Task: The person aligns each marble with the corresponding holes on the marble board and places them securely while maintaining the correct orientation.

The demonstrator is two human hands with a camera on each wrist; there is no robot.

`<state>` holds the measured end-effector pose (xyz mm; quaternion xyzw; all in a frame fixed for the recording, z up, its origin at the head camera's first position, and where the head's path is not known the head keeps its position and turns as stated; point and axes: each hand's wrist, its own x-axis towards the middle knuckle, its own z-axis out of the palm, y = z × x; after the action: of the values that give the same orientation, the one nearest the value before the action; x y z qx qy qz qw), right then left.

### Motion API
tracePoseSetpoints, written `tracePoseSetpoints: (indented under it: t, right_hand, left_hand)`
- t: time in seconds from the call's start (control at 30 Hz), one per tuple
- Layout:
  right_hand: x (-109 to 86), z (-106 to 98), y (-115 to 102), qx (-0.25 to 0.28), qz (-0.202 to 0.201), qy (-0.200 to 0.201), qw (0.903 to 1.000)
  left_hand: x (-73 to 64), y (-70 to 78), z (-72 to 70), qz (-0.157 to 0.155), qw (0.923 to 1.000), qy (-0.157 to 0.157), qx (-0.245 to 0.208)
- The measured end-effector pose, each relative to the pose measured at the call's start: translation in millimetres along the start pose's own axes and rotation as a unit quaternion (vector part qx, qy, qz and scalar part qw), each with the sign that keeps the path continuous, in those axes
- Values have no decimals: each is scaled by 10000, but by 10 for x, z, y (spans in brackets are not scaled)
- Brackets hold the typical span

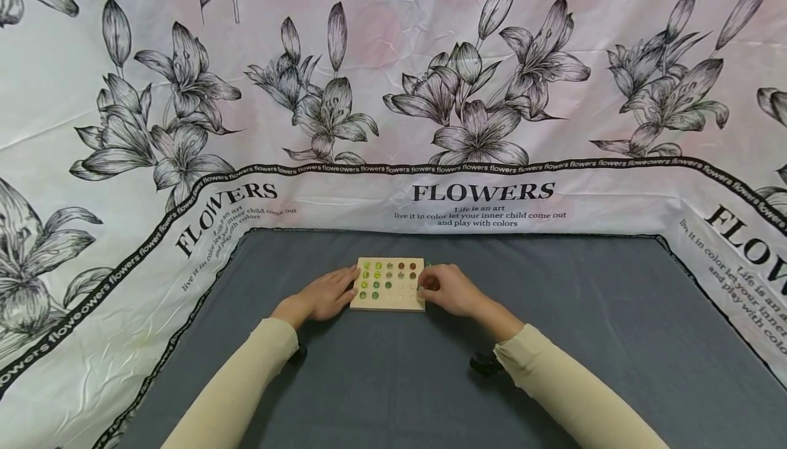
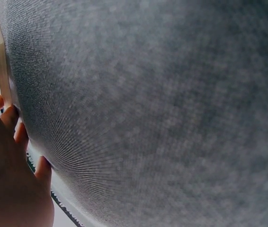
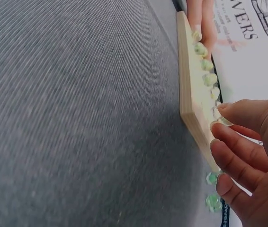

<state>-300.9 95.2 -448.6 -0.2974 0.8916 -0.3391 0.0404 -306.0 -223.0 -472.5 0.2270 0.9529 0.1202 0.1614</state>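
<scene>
A pale wooden board (image 1: 387, 303) with rows of small round dimples lies on the cloth between both hands. Glass marbles (image 1: 376, 285) in yellow-green, green and brown fill many dimples; several at the lower right hold none. My left hand (image 1: 327, 293) rests against the board's left edge, fingers fairly straight, with the fingertips over the rim in the right wrist view. At the right edge, my right hand (image 1: 451, 290) pinches a small glass marble (image 3: 226, 121) between thumb and index finger, close over the board. The other fingers are bent, partly hiding the board's corner.
Two loose green marbles (image 3: 213, 202) lie on the cloth beyond the board's right end, partly behind the right hand in the head view. Grey cloth (image 1: 381, 374) covers the table. A flower-printed curtain (image 1: 479, 203) stands behind and along both sides.
</scene>
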Motion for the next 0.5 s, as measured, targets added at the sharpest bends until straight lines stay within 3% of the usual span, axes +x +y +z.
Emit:
tracePoseSetpoints:
  t: [0.23,0.5]
  right_hand:
    - [51,48,-70,60,-192,-38,9998]
    - [130,95,-146,205,-129,-114,9996]
  left_hand:
    - [-35,42,-18,-151,9999,-47,-18]
    - [-32,53,-30,-142,9999,-56,22]
